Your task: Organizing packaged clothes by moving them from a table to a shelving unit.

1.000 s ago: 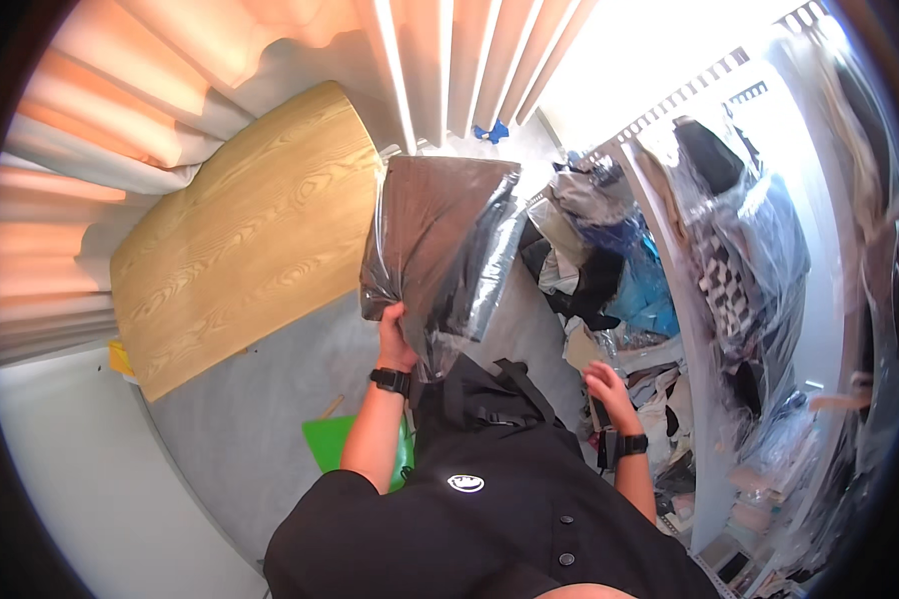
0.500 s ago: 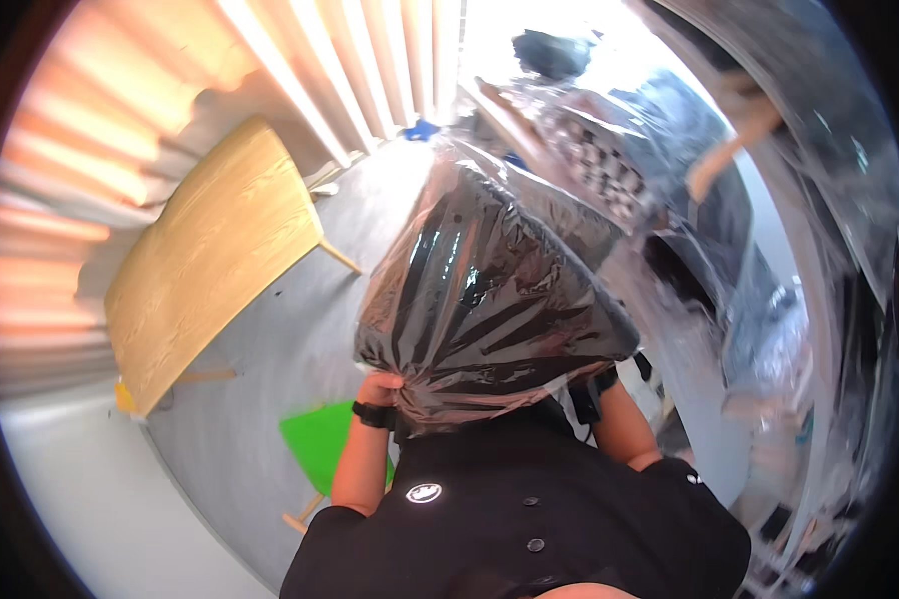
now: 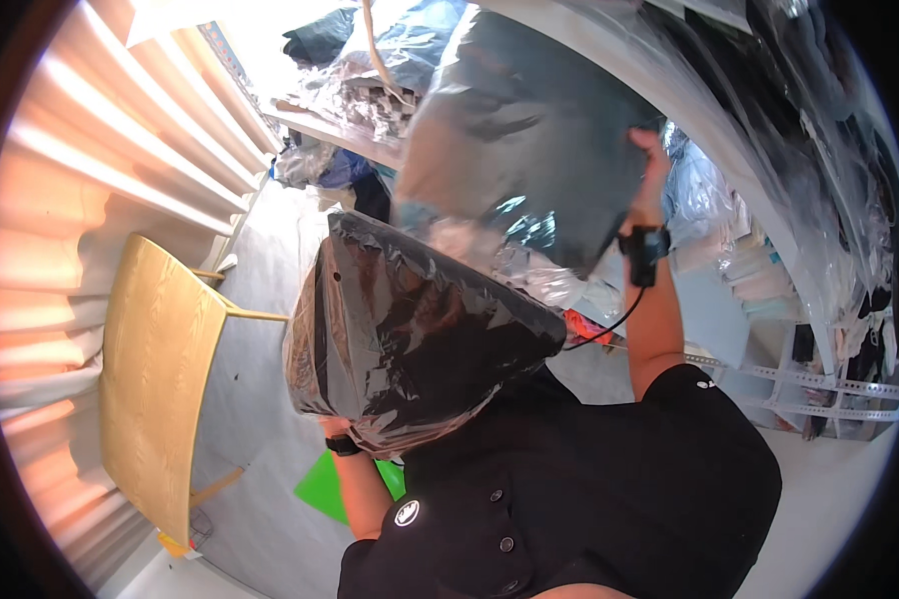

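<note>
A bulky dark package in clear, glossy plastic [image 3: 420,329] is held up against my front. My left hand [image 3: 334,425] holds it at its lower left corner, with most of the fingers hidden behind the plastic. Raised out to the right, my right hand [image 3: 649,155] is closed at the right edge of a large grey sheet-like bundle in plastic [image 3: 519,130]. That bundle stands up beyond the dark package and is slightly blurred. A black device with a cable [image 3: 645,255] is strapped to my right wrist, and a black band [image 3: 343,445] circles the left.
A wooden table [image 3: 160,389] is at the left beside pleated curtains [image 3: 50,250]. A green seat [image 3: 325,489] shows below my left arm. Plastic-covered clothes [image 3: 819,150] hang at the right, above a perforated metal rail [image 3: 809,384]. More bagged items [image 3: 355,110] lie at the back.
My right hand has left the dark package and reached up right to the grey bundle. The dark package has shifted left and down in view, still in my left hand. The view has turned right.
</note>
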`<state>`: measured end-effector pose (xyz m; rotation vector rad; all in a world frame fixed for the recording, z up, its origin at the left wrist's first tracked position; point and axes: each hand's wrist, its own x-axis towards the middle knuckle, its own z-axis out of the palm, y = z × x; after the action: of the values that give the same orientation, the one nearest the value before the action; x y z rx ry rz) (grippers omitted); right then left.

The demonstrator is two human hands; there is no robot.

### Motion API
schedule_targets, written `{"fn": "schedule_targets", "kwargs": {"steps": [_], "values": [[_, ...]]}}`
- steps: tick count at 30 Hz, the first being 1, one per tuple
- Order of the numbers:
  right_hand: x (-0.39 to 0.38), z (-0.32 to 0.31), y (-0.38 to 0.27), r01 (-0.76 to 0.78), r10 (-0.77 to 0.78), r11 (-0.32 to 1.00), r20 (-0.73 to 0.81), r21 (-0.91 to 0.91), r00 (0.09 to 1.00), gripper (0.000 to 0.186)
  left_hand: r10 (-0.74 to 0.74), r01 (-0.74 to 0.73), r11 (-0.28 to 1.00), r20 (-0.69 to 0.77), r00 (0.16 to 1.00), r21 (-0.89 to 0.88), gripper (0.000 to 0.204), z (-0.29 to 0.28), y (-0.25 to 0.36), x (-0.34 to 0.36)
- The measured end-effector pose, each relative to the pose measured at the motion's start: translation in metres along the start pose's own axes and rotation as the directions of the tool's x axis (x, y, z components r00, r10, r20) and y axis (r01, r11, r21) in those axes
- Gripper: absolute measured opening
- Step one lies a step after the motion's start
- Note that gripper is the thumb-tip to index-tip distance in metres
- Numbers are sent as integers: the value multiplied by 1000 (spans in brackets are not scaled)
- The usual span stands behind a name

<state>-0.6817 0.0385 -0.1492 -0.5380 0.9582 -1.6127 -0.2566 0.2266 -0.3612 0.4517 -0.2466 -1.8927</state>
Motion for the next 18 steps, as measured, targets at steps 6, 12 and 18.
{"fn": "schedule_targets", "kwargs": {"steps": [6,12,18], "values": [[98,-167,-84,183,-217,943,-95,-279,971,45,200,-202,979,-82,976,-20,83,9,-75,-5],[161,-304,-110,139,-275,793,-145,-593,950,46,306,-311,950,-115,945,-29,84,4,-144,-1],[144,-312,-108,0,-331,671,-300,-741,895,63,320,-317,947,-92,943,54,84,17,-171,15]]}}
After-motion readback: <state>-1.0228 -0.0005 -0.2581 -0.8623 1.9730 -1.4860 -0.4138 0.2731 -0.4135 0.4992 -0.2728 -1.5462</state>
